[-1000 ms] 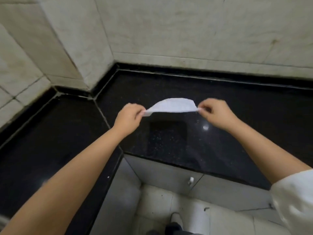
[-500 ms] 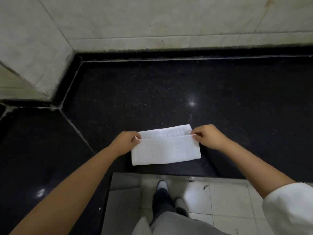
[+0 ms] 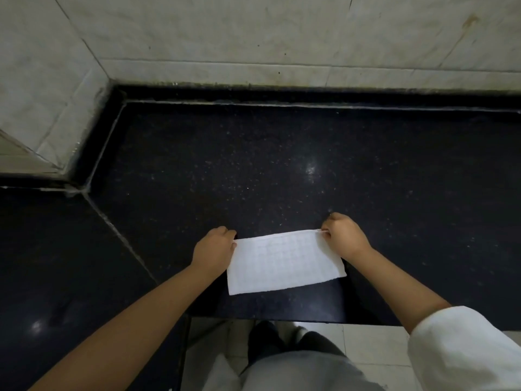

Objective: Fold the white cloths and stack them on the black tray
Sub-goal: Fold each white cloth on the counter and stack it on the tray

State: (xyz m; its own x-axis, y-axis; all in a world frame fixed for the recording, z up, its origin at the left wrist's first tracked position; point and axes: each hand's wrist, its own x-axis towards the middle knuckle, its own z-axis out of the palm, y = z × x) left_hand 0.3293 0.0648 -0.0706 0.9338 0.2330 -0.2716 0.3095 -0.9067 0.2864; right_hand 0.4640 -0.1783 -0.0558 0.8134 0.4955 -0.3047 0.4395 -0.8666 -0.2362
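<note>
While one white cloth (image 3: pixel 284 263) lies flat on the black table (image 3: pixel 253 170) in the lower middle of the frame, close to the near edge, both hands are at its far corners. The left hand (image 3: pixel 214 251) has its fingers curled at the upper-left corner of the cloth, and the right hand (image 3: pixel 345 237) pinches the upper-right corner between thumb and fingertips. A doubled line shows along the far edge of the cloth, so it looks folded over once into a rectangle with its layers brought together there. That would put this cloth partway through folding, with at least one more fold likely before it is compact. No black tray and no other cloths are in view, so nothing can be said of a stack; placing this cloth on the tray is not yet done.
</note>
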